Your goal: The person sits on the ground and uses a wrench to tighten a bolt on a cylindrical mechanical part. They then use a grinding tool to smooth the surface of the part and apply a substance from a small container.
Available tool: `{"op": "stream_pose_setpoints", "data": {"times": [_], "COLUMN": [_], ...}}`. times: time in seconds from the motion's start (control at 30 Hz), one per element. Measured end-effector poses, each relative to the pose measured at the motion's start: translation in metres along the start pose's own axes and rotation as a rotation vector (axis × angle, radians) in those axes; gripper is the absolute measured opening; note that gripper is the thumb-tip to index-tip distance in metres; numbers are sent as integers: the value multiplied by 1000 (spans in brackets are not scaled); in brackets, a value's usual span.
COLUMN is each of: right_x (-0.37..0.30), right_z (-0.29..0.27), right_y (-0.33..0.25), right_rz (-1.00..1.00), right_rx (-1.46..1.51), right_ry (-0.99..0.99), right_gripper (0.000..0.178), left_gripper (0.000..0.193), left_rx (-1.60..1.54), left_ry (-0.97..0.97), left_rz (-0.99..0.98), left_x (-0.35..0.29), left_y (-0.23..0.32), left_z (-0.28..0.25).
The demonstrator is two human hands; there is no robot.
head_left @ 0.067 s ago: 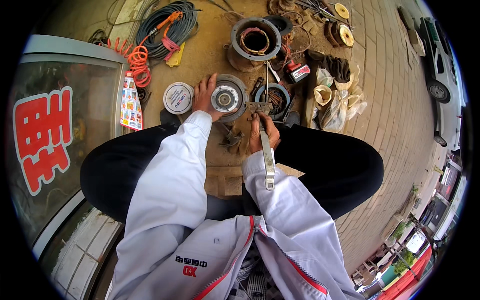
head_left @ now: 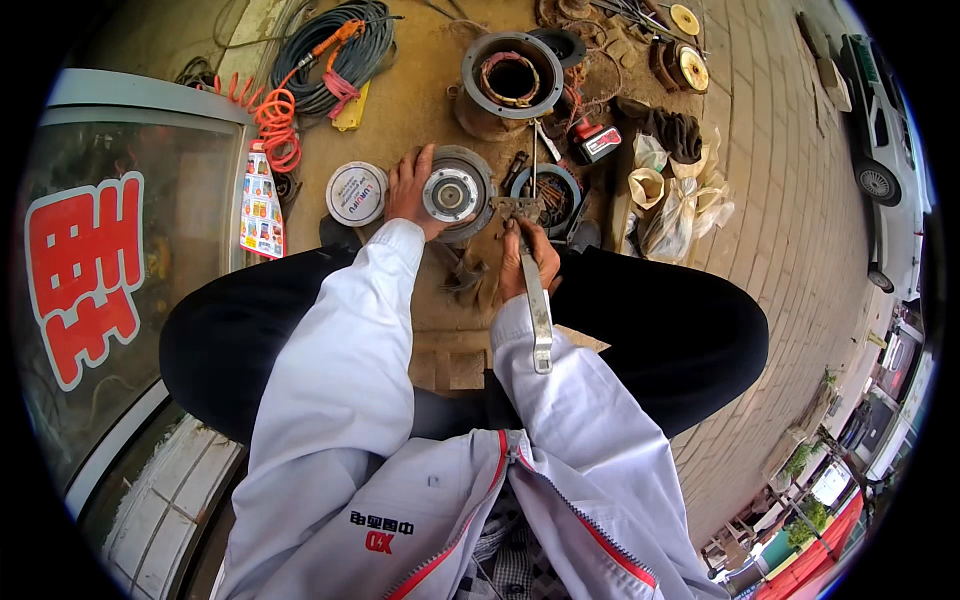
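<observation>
The work is spread over a brown, dusty patch of ground outdoors, between the person's dark-trousered knees. A metal disc lies there near the middle, its pale hub facing up. The left hand is curved about the disc's left edge, fingers on the upper side and thumb below. The right hand is closed around a steel tool, whose flat handle runs back over the wrist; its crosspiece sits just right of the disc, and whether the two touch cannot be told.

Left of the left hand is a white round tin. Beyond the disc stands a motor housing, open end up, with windings inside. To the right is a bowl of small brownish parts, then a red battery, dark gloves and some pale bags. At the upper left lie a coil of dark cable and an orange spiral hose.

A glass door with large red characters borders the left side. On the right, brick paving stretches out to a parked car.
</observation>
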State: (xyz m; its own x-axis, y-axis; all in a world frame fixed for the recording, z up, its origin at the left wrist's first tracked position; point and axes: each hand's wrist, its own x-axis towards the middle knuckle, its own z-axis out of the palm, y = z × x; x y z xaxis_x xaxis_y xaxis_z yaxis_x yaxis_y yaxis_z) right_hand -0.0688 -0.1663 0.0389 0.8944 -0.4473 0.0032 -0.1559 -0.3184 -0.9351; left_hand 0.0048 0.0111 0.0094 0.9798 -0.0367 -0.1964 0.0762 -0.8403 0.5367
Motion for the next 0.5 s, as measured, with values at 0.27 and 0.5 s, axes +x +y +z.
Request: {"op": "stream_pose_setpoints", "data": {"times": [0.27, 0.5], "right_x": [1, -5], "right_z": [2, 1], "right_y": [19, 14], "right_rz": [-30, 1], "right_rx": [5, -2], "right_ry": [8, 25], "right_gripper": [19, 18], "left_gripper": [129, 130], "left_rx": [18, -7], "left_ry": [8, -13], "left_rz": [9, 1], "left_x": [0, 0], "left_y": [1, 1], "left_z": [1, -2]}}
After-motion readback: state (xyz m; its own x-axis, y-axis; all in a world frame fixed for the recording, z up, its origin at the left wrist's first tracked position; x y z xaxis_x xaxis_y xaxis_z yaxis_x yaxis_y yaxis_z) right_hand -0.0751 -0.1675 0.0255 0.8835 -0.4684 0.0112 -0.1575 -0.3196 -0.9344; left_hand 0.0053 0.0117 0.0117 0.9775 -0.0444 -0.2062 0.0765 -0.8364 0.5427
